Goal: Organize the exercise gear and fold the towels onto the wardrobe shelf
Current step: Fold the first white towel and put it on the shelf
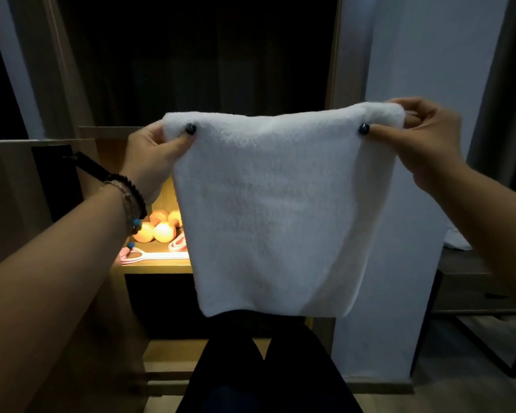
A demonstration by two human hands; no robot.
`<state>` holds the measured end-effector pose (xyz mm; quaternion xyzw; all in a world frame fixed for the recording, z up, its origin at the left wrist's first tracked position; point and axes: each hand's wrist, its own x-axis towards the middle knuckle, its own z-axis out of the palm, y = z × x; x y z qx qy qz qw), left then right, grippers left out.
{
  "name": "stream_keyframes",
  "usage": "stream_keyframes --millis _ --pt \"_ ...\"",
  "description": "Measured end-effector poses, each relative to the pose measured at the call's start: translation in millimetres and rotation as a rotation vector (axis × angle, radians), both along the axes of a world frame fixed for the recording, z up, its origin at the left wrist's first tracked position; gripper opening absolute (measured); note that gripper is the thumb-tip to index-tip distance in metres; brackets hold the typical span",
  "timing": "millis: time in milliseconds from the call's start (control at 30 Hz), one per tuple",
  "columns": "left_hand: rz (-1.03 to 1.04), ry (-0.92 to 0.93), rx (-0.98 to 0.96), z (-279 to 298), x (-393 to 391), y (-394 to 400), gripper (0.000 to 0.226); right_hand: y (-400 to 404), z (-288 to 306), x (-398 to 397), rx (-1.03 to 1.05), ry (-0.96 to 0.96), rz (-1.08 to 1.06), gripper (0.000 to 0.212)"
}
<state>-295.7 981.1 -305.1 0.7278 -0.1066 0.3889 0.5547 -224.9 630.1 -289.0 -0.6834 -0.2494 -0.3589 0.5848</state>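
Observation:
A white towel point(277, 210) hangs in the air in front of the wardrobe, folded over at its top edge. My left hand point(152, 156) pinches its upper left corner and my right hand point(423, 135) pinches its upper right corner. Behind the towel, the lit wardrobe shelf point(155, 263) carries pink dumbbells point(158, 226) and a pink-and-white jump rope point(149, 256). The towel hides the right part of that shelf.
A dark open wardrobe door point(60, 180) stands at the left. A white wall panel point(399, 338) rises at the right, with a low dark table point(471, 281) beyond it holding white cloth point(456, 238). My dark-trousered legs point(268, 374) fill the bottom centre.

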Motion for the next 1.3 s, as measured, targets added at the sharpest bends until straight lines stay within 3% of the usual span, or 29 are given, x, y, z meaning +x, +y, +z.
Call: stream_keyframes --millis 200,300,367,500,567,633,700,767,867,1000,1133,1200,1300 --pt "0.013 -0.234 -0.047 39 -8 -6 0.023 10 44 -28 0.15 -0.022 0.025 0.025" --pt "0.15 -0.283 -0.009 57 -10 -7 0.026 10 61 -30 0.121 0.077 0.073 0.036" --pt "0.268 -0.209 0.011 57 0 -4 0.033 14 63 -17 0.038 0.202 0.069 0.037" --pt "0.447 0.231 0.132 -7 49 14 0.039 33 2 45 -0.112 0.556 -0.104 0.032" --pt "0.477 0.466 0.24 -76 70 16 0.042 45 -70 75 -0.208 0.705 -0.145 0.036" --pt "0.458 0.715 0.387 -162 77 14 0.048 57 -157 89 -0.377 0.904 -0.16 0.056" --pt "0.361 1.086 0.297 -244 72 13 0.07 62 -239 88 -0.515 1.136 -0.116 0.072" --pt "0.239 1.347 0.108 -298 61 14 0.085 63 -293 80 -0.497 1.304 -0.042 0.069" --pt "0.177 1.333 -0.143 -317 62 18 0.085 59 -317 75 -0.313 1.361 -0.036 0.059" --pt "0.312 1.278 0.072 -306 67 18 0.072 56 -302 81 -0.322 1.226 -0.115 0.026" --pt "0.477 1.087 0.264 -296 76 18 0.04 60 -283 96 -0.332 1.059 -0.118 0.018" --pt "0.505 0.986 0.213 -290 84 26 0.026 61 -278 104 -0.242 1.029 -0.116 0.016" --pt "0.44 0.998 0.103 -294 94 31 0.032 66 -295 105 -0.149 1.123 -0.138 0.014"
